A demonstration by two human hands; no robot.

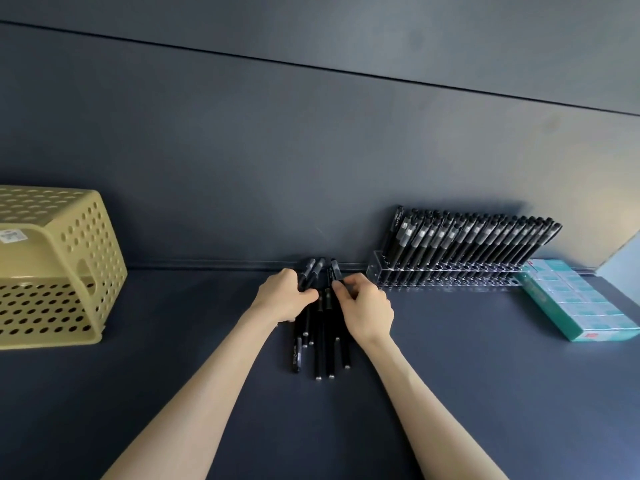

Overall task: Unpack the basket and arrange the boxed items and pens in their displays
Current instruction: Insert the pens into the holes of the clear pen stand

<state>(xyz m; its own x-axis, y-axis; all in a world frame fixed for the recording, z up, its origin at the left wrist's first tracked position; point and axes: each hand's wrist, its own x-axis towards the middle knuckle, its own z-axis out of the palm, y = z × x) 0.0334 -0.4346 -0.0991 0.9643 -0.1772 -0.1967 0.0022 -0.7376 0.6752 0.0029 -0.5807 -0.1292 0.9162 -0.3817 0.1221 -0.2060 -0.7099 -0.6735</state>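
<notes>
The loose pens (322, 341) lie in a bunch on the desk (467, 382), just left of the pen rack (440, 277). Their long axes run away from the person toward the wall (311, 168), caps at the far end. Both hands are in the bunch. The left hand (287, 297) has its fingers curled round a couple of them, whose caps stick out beyond the knuckles. The right hand (369, 311) pinches a single pen (335, 270) near its cap between thumb and fingertips.

The right hand is the nearer to the rack, so a pen probably goes in with a short carry rightward. It would have to be tipped up from lying flat to match the lean of the racked pens (467, 239), which stand tilted with their tops up and to the right. The rack's back rows look full. Its front holes seem free, though the clear plastic makes that hard to judge.

Just right of the rack sits a teal box (575, 306) of small packets, with a red patch on its near end that is too small to read. Well to the rack's left, the yellow basket (69, 271) lies on its side, showing nothing inside. It carries a white sticker (12, 235) whose print is illegible. One loose pen has white lettering along its barrel, also unreadable.
</notes>
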